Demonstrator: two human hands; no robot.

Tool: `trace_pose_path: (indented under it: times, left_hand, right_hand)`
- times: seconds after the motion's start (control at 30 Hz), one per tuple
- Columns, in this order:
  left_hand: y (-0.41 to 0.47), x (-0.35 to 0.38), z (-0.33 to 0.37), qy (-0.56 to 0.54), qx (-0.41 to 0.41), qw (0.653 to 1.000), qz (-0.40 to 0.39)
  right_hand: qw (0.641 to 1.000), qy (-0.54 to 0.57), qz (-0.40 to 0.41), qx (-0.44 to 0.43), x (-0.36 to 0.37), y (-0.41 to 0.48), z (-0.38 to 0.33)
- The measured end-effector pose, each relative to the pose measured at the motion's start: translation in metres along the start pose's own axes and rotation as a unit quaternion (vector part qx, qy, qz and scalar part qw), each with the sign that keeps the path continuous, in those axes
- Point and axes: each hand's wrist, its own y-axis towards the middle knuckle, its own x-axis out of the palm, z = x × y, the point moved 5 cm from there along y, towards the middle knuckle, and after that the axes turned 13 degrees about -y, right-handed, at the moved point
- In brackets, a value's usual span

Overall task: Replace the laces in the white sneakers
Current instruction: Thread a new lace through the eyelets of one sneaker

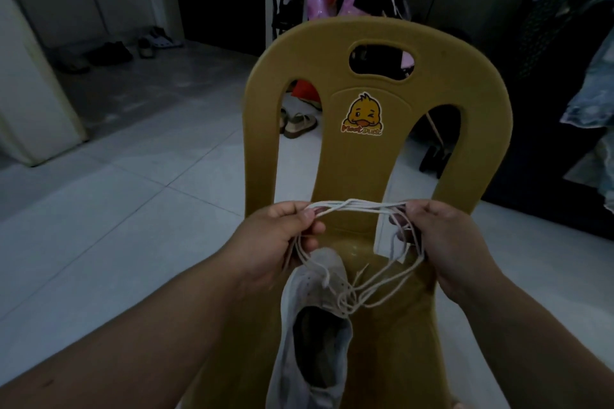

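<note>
A white sneaker [312,319] lies on the seat of a yellow plastic chair [378,53], its toe pointing away from me and its opening dark. White laces [357,204] are stretched in several strands between my two hands above the sneaker. My left hand [275,242] pinches the strands at the left, and my right hand [445,239] pinches them at the right. Loose loops of lace hang from both hands and gather over the sneaker's eyelet area.
The chair back carries a duck sticker [362,114] and a handle slot. Sandals [297,124] and other shoes [109,55] lie on the tiled floor beyond. A white door [30,93] stands at the left, hanging clothes [591,83] at the right.
</note>
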Motion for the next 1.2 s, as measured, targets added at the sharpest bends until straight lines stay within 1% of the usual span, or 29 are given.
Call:
trace_pose_path:
  times: [0.03, 0.07, 0.13, 0.17, 0.23, 0.3, 0.37, 0.47, 0.57, 0.63, 0.73, 0.83, 0.9, 1.0, 1.07, 1.1, 1.13, 1.2]
  left_hand:
    - [0.0, 0.0, 0.0, 0.007, 0.002, 1.0, -0.004]
    - [0.0, -0.001, 0.0, 0.037, 0.009, 0.999, -0.009]
    - [-0.001, -0.001, -0.001, 0.125, 0.029, 0.991, -0.024]
    - [-0.002, -0.001, -0.002, 0.164, 0.036, 0.985, -0.036]
    - [-0.005, 0.003, -0.003, 0.218, 0.044, 0.973, -0.057]
    - [-0.006, 0.005, -0.003, 0.238, 0.052, 0.968, -0.063]
    - [-0.006, 0.005, -0.001, 0.235, 0.056, 0.969, -0.056]
    - [-0.008, 0.002, 0.005, 0.212, 0.052, 0.975, -0.042]
    - [-0.008, -0.007, 0.012, 0.204, 0.069, 0.977, -0.003]
    - [-0.009, -0.012, 0.015, 0.187, 0.078, 0.979, 0.018]
    - [-0.011, -0.012, 0.012, 0.187, 0.063, 0.98, -0.004]
    - [-0.014, -0.004, 0.002, 0.228, 0.036, 0.971, -0.059]
    - [-0.015, 0.0, -0.002, 0.252, 0.041, 0.964, -0.071]
    - [-0.014, 0.008, -0.008, 0.235, 0.051, 0.966, -0.095]
    - [-0.013, 0.012, -0.016, 0.208, 0.038, 0.971, -0.11]
    - [-0.012, 0.015, -0.02, 0.21, 0.033, 0.971, -0.11]
    - [-0.011, 0.017, -0.024, 0.227, 0.033, 0.967, -0.108]
    - [-0.01, 0.022, -0.028, 0.301, 0.043, 0.947, -0.101]
  right_hand:
    - [0.999, -0.029, 0.003, -0.013, 0.001, 0.001, 0.0]
    - [0.996, -0.073, -0.004, -0.043, 0.003, -0.001, -0.004]
    - [0.978, -0.161, -0.053, -0.125, 0.014, -0.01, -0.015]
    - [0.967, -0.186, -0.078, -0.156, 0.02, -0.015, -0.021]
    - [0.948, -0.215, -0.105, -0.208, 0.032, -0.023, -0.03]
    - [0.939, -0.225, -0.114, -0.233, 0.041, -0.027, -0.032]
    - [0.945, -0.213, -0.107, -0.224, 0.043, -0.027, -0.032]
    - [0.958, -0.182, -0.073, -0.209, 0.036, -0.024, -0.036]
    - [0.986, -0.086, -0.045, -0.136, 0.024, -0.017, -0.032]
    - [0.995, -0.009, -0.05, -0.089, 0.02, -0.014, -0.026]
    - [0.993, 0.049, -0.086, -0.067, 0.021, -0.017, -0.025]
    - [0.989, 0.07, -0.114, -0.058, 0.026, -0.023, -0.026]
    - [0.987, 0.089, -0.127, -0.051, 0.029, -0.026, -0.027]
    - [0.98, 0.128, -0.147, -0.037, 0.035, -0.028, -0.026]
    - [0.97, 0.175, -0.165, -0.022, 0.04, -0.029, -0.027]
    - [0.964, 0.204, -0.169, -0.013, 0.042, -0.03, -0.028]
    - [0.96, 0.227, -0.165, -0.003, 0.043, -0.03, -0.029]
    - [0.962, 0.237, -0.136, 0.01, 0.041, -0.027, -0.029]
